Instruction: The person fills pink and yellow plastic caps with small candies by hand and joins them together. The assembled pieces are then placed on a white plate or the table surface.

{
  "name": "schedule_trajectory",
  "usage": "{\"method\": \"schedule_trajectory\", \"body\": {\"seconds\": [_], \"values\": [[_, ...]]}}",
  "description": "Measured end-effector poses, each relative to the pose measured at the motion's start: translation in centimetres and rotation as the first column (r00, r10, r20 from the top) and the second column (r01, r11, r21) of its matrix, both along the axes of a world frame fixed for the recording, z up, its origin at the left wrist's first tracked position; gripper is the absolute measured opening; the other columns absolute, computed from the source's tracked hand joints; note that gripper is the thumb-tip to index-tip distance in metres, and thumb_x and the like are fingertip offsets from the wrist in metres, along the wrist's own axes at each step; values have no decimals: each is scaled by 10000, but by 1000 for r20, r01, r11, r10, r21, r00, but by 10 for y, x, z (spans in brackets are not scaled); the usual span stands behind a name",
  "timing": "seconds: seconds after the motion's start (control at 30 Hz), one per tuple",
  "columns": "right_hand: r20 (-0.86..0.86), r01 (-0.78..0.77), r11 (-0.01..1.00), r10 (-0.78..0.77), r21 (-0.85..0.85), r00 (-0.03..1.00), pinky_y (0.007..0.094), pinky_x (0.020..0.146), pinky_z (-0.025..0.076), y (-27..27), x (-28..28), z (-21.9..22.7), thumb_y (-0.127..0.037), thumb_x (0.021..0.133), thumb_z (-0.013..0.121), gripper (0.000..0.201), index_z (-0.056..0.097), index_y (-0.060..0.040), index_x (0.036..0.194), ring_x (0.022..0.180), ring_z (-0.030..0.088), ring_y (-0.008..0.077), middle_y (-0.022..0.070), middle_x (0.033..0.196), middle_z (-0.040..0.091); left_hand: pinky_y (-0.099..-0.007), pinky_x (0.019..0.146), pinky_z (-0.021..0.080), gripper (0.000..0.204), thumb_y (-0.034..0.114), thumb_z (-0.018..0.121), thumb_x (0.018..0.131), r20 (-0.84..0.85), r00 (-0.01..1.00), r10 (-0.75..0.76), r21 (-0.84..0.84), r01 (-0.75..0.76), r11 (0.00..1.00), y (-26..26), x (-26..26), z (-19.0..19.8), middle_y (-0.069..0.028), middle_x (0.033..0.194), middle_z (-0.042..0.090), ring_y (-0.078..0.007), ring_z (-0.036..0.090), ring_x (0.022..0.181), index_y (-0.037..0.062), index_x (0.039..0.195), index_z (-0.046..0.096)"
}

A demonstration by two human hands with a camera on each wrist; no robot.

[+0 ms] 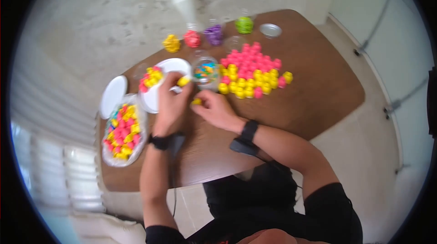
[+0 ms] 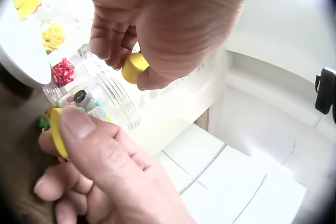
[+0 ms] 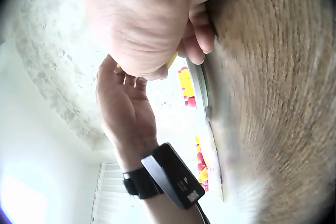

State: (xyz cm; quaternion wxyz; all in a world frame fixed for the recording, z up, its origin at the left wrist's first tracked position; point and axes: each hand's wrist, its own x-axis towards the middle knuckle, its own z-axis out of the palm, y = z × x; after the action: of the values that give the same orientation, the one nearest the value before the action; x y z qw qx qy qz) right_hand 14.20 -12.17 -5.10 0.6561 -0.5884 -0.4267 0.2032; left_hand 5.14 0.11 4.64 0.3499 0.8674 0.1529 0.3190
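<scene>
My left hand pinches a small yellow cup-shaped piece between thumb and fingers, over the edge of a white plate. Just to its right, my right hand holds another yellow piece, seen edge-on as a thin round rim under the thumb in the left wrist view. The two hands are close together but apart. Beyond them stands a clear jar with small multicoloured bits inside. In the right wrist view my right hand mostly covers its own piece.
Many pink pieces and yellow pieces stand grouped right of the jar. At left are a lined container of mixed pieces and a white lid. Yellow, red, purple and green bundles and a silver lid line the far edge.
</scene>
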Motion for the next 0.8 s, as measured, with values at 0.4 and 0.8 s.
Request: {"method": "schedule_trajectory", "body": {"seconds": [0.4, 0.8], "values": [[-46, -14, 999, 12, -34, 999, 300, 628, 557, -5, -4, 7, -91, 885, 754, 202, 675, 50, 1006, 727, 701, 144, 113, 867, 710, -290, 888, 568, 349, -73, 760, 870, -189, 965, -184, -388, 99, 916, 11, -43, -68, -73, 1077, 719, -136, 677, 988, -30, 1197, 648], [53, -59, 998, 61, -30, 997, 257, 698, 544, 3, 1, -15, -5, 858, 791, 243, 708, 34, 1083, 792, 680, 121, 77, 962, 652, -327, 715, 535, 265, 60, 865, 774, -123, 988, -95, -205, 69, 976, 13, -48, -74, -98, 865, 673, -187, 621, 761, -13, 965, 695]]}}
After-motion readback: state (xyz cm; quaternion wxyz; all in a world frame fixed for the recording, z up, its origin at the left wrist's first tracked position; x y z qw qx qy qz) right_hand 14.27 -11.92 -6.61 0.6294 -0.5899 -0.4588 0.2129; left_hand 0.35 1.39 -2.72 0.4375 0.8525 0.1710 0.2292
